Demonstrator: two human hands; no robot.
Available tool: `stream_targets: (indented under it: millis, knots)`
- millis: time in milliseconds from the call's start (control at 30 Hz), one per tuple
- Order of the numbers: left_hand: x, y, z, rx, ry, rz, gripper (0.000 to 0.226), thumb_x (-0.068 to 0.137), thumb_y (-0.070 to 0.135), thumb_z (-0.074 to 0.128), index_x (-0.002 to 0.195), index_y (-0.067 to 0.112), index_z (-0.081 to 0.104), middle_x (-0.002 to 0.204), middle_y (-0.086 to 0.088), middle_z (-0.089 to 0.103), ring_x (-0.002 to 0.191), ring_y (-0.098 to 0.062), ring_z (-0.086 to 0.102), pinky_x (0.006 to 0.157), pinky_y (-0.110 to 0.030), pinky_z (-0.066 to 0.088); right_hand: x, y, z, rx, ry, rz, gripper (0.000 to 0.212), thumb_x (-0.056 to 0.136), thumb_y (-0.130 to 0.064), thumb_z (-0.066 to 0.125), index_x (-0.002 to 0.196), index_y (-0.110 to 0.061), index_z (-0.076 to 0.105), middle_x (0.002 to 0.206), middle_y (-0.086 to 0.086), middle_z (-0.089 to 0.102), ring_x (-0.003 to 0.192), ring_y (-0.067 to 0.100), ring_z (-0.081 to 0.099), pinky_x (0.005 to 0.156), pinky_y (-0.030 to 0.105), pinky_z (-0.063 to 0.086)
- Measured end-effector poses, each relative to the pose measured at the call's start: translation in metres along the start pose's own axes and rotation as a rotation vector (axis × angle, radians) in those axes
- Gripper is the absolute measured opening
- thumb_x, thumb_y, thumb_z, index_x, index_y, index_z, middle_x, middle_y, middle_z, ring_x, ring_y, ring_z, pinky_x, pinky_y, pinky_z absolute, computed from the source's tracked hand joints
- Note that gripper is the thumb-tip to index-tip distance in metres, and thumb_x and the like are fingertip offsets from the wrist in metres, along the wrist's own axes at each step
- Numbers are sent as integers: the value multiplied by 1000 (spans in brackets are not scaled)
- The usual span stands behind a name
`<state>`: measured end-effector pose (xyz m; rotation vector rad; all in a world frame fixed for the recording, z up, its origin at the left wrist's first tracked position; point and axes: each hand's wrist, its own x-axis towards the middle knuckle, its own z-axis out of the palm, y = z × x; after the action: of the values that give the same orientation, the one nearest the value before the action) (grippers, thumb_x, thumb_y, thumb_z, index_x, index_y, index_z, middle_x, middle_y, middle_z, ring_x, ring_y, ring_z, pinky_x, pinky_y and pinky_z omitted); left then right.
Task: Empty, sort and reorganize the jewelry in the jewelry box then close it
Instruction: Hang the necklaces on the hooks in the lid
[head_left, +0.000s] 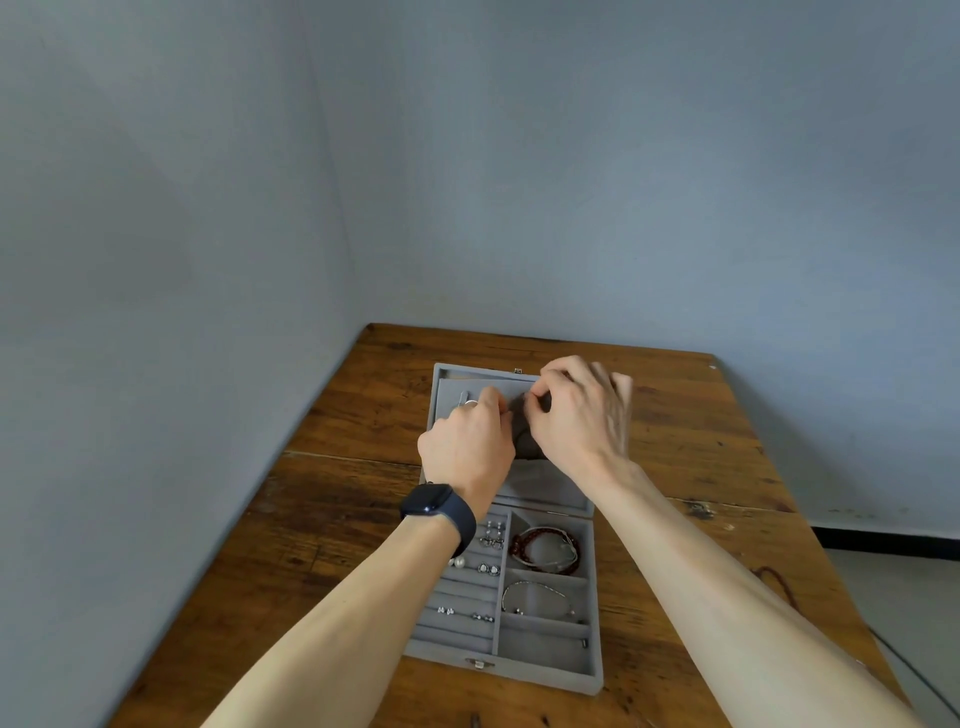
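As the box lies open, dark cloth: pinched between both hands.
Left hand: at its 9 o'clock.
Right hand: at 3 o'clock.

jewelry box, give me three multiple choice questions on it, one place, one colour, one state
1. The red bead bracelet lies: A in a right-hand compartment of the jewelry box; B on the lid; C on the table.
2. The box's lining is: A red; B grey; C white.
3. The hands: A lie flat on the table; B hang out of view; C hold a dark pouch.
Answers: 1 A, it sits in the compartment nearest the hinge. 2 B, grey shows throughout. 3 C, left hand and right hand grip the dark pouch over the lid.
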<state>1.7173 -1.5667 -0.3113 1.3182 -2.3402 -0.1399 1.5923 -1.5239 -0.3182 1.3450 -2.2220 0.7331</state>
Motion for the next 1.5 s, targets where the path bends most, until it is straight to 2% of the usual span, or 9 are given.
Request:
stream_targets:
  millis: [200,300,467,600,800,1000,1167,1367,1500]
  knots:
    - [3,1,1,-21,31,-69,20,105,35,36,111,23,51,83,5,60,63,-17,47,58,-27,34,-1,-1,1,1,18,-8,11,85,-32,67,86,-24,74,105,-8,66,92,20,56,82,38,30]
    - [-1,0,3,44,19,17,17,105,31,38,109,21,51,88,3,63,65,-22,55,56,-28,34,-4,0,3,-5,2,-31,7,83,-30,70,83,-24,74,109,-8,64,95,21,57,84,39,31]
    - [-12,-8,14,111,16,175,22,103,29,42,108,21,62,111,1,62,80,-31,69,58,-30,41,-29,18,1,49,-36,-126,12,81,-27,68,91,-25,76,132,-1,57,122,24,49,94,40,33]
    - [-15,-17,19,113,50,254,17,98,26,51,98,21,67,101,1,65,64,-30,68,50,-28,42,-52,29,-5,143,53,-68,16,87,-22,65,102,-20,73,111,0,63,100,23,54,81,38,45]
    - [-20,-22,20,158,118,325,15,89,26,67,76,19,62,69,4,63,43,-29,61,43,-22,25,-61,28,2,90,-89,-138,16,88,-25,69,103,-20,74,93,-3,74,85,22,66,75,36,47]
    - [-22,-26,20,149,96,356,16,94,29,60,80,20,61,71,4,63,47,-27,61,45,-23,26,-55,19,3,-5,-81,-107,16,92,-31,61,85,-25,74,73,-5,70,69,23,65,65,35,35]
    - [-22,-30,21,160,50,326,25,100,37,46,91,23,65,78,3,66,64,-28,68,51,-26,33,-48,15,2,32,-179,-46,12,87,-32,68,98,-28,64,75,-4,74,74,22,68,70,34,38]
    - [-21,-23,17,108,-132,271,31,101,43,40,107,24,63,101,1,68,89,-30,68,66,-32,47,-53,13,-8,-9,-367,-109,30,94,-45,44,102,-35,72,99,-12,70,96,17,54,82,38,27]
    - [-23,-23,13,139,-155,293,31,101,42,42,115,25,63,113,0,62,93,-31,67,67,-33,46,-57,23,-12,52,-364,-53,31,90,-44,51,117,-37,66,115,-15,60,112,12,49,91,39,23]
